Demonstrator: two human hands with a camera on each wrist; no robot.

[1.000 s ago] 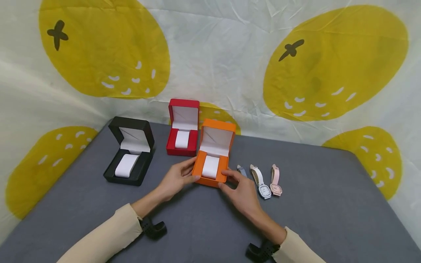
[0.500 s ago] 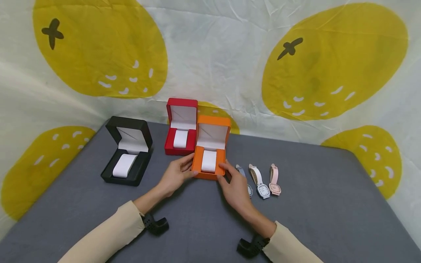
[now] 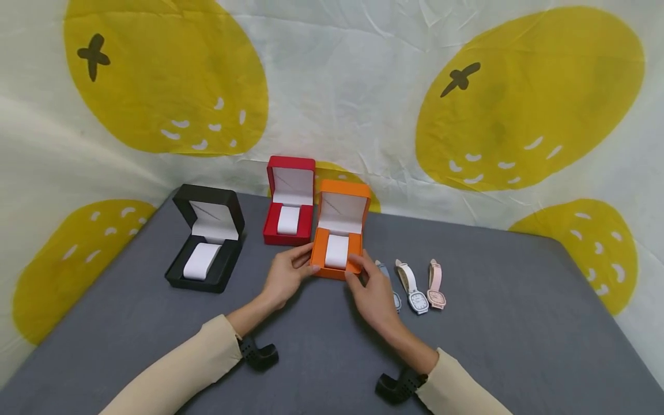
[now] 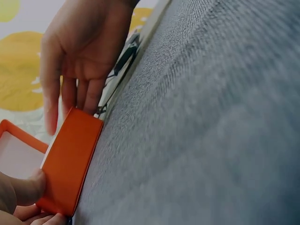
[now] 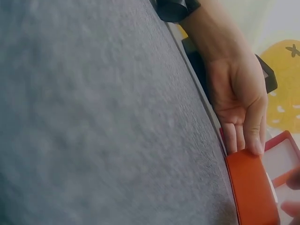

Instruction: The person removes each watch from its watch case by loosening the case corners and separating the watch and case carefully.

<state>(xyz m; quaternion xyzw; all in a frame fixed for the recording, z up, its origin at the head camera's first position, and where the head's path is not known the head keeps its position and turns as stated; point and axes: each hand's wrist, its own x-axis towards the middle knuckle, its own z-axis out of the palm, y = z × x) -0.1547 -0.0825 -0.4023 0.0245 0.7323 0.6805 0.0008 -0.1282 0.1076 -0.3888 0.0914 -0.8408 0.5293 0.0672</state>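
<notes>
An open orange watch box [image 3: 330, 273] with a white cushion [image 3: 337, 252] stands at mid-table in the head view. My left hand [image 3: 282, 276] grips its front left corner, thumb at the front edge and fingers along the side. Its front right corner is held by my right hand [image 3: 376, 294]; the left wrist view shows those fingers reaching down over the box's far end. Just right of that hand lie three watches: a blue watch [image 3: 396, 301] partly hidden behind the hand, a white watch [image 3: 417, 301] and a pink watch [image 3: 436, 297].
Behind and left of the orange box stands an open red watch box [image 3: 272, 222] with a white cushion. Further left is an open black watch box [image 3: 228, 262], also with a white cushion. A fruit-print cloth [image 3: 342, 86] hangs behind the grey table [image 3: 321, 357].
The orange watch box has moved back, away from me, beside the red box, with both hands following it. More of the blue watch shows now. The other boxes stay put.
</notes>
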